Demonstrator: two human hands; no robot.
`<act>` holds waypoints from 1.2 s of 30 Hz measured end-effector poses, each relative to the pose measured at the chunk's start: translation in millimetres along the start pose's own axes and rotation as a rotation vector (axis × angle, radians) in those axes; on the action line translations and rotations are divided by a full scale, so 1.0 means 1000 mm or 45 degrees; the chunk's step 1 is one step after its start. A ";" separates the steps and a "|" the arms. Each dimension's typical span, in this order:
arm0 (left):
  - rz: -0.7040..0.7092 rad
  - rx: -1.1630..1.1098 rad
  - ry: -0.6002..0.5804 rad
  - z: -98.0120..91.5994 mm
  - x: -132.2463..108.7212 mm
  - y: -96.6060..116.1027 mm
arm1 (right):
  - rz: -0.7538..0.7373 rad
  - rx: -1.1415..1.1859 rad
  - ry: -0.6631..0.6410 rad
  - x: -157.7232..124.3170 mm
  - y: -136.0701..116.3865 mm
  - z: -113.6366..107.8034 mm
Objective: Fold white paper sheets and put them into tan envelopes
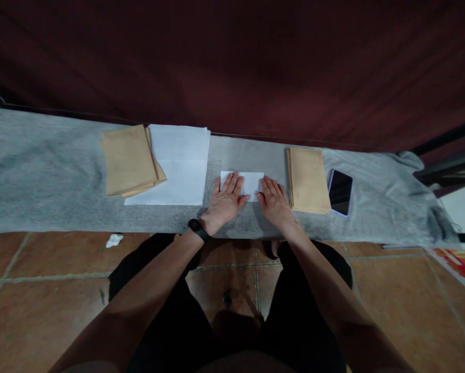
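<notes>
The head camera looks straight down at a long counter (41, 176) covered with a grey cloth (391, 191). A dark red curtain (232, 67) hangs behind it.

Near the middle of the counter lies a folded white paper (251, 181), a small rectangle flat on the cloth. Both hands rest on it. The left hand (224, 199) lies palm down on the paper's left part, with the fingers stretched out and close together. Its grip is fully open and has hold of nothing; it only presses flat. A black band (199, 229) sits on that wrist. The right hand (274, 201) lies palm down at the paper's right edge, its fingers also straight. Its grip is open too, closed on nothing. The two thumbs point toward each other near the paper's near edge, close together, but whether they touch cannot be told.

To the left of the hands, white sheets (181, 155) lie flat on the cloth, just beside the folded paper. A pile of brown envelopes (127, 159) overlaps their left side, slightly fanned. To the right of the right hand, very near its fingers, is a second pile of brown envelopes (308, 178), stacked neatly. A phone (340, 192) with a dark screen lies face up against that pile's right side.

Below the counter's near edge is a floor (61, 269) of reddish tiles, with a scrap of white paper (114, 240) lying on it to the left. The person's forearms and dark-clothed legs fill the lower middle of the view.
</notes>
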State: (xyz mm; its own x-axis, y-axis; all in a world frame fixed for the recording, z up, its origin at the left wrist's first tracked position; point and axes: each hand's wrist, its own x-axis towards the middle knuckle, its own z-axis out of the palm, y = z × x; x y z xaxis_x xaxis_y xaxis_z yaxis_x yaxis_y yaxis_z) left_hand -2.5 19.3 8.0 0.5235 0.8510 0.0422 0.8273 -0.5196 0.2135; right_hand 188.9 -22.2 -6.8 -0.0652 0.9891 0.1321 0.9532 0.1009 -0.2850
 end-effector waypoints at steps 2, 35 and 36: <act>0.003 -0.012 0.000 0.001 0.000 0.000 | -0.015 -0.005 -0.004 -0.003 -0.002 -0.001; -0.636 -1.172 0.430 -0.013 0.022 -0.034 | -0.070 0.023 -0.028 -0.025 -0.023 -0.001; -0.674 -1.291 0.444 -0.013 0.022 -0.034 | -0.065 0.021 -0.028 -0.024 -0.024 -0.001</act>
State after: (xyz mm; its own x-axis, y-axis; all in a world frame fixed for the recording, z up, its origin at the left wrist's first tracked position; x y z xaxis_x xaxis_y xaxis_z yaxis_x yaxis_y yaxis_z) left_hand -21.3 56.8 14.1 -0.0471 0.9974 -0.0539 0.3040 0.0658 0.9504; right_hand 168.3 -48.6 -2.1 -0.1204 0.9847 0.1259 0.9435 0.1529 -0.2939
